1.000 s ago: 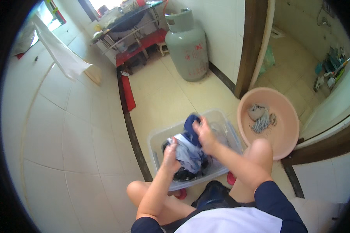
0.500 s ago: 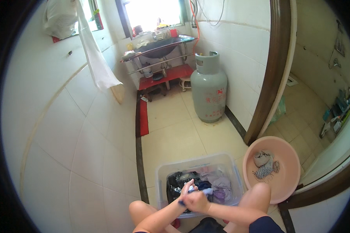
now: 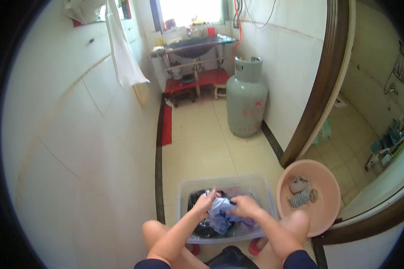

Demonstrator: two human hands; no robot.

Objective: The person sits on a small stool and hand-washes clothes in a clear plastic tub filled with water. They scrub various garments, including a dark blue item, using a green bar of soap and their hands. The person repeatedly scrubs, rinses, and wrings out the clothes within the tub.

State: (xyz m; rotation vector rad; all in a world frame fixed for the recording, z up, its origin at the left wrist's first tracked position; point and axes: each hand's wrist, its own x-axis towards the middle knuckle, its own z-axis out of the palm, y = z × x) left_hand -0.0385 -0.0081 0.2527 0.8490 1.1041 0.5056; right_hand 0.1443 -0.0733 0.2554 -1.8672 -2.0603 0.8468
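Note:
A light blue cloth garment (image 3: pixel 221 211) hangs spread between my hands over a clear plastic tub (image 3: pixel 182 210). My left hand (image 3: pixel 204 205) grips its left edge, with the fingers pointing up and away from me. At its right edge my right hand (image 3: pixel 245 206) is closed on the fabric, the fingertips partly hidden in its folds. Below, wet black clothing (image 3: pixel 198 227) lies in the left part of the tub. Purple cloth (image 3: pixel 248 220) shows under my right hand. The garment and my hands cover much of the load.
Right of the tub stands a pink basin (image 3: pixel 325 215) holding a small striped cloth (image 3: pixel 299 199) and a greyish piece. Ahead are a grey-green gas cylinder (image 3: pixel 247 103) and a dark sink (image 3: pixel 193 49). A wooden door frame (image 3: pixel 316 85) rises at the right, a tiled wall (image 3: pixel 67 148) at the left.
My hands were together, squeezing the bunched blue cloth. They have moved apart, and the garment now hangs opened out between them. The whole view has shifted slightly.

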